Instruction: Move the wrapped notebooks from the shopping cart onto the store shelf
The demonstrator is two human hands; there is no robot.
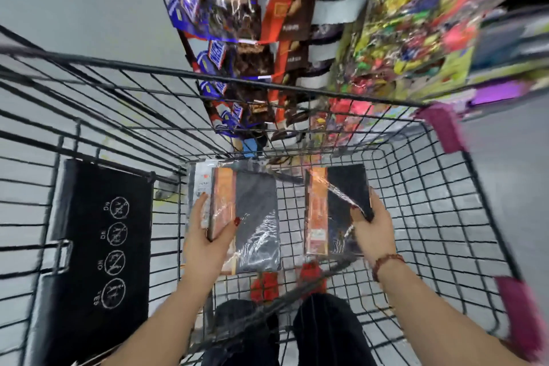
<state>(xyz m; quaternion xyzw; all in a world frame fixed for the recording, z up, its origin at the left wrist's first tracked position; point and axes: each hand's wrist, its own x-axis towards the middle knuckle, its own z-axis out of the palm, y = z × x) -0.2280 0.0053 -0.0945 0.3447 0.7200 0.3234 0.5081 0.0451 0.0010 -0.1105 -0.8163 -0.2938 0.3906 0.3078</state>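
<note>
Two plastic-wrapped notebooks with orange spines are inside the black wire shopping cart [421,217]. My left hand [208,235] grips the left edge of a grey-covered notebook [255,217], which lies on a stack of others at the cart's bottom. My right hand [372,226] holds a black-covered notebook [335,211] by its right edge, lifted a little above the cart's floor. The store shelf [267,38] rises beyond the cart's far rim, blurred.
A black flap with white prohibition symbols [101,252] hangs on the cart's left side. Pink plastic corner guards [445,131] sit on the cart's right rim. Chocolate and candy packs [231,9] fill the shelves ahead. My dark trousers and red shoes show below.
</note>
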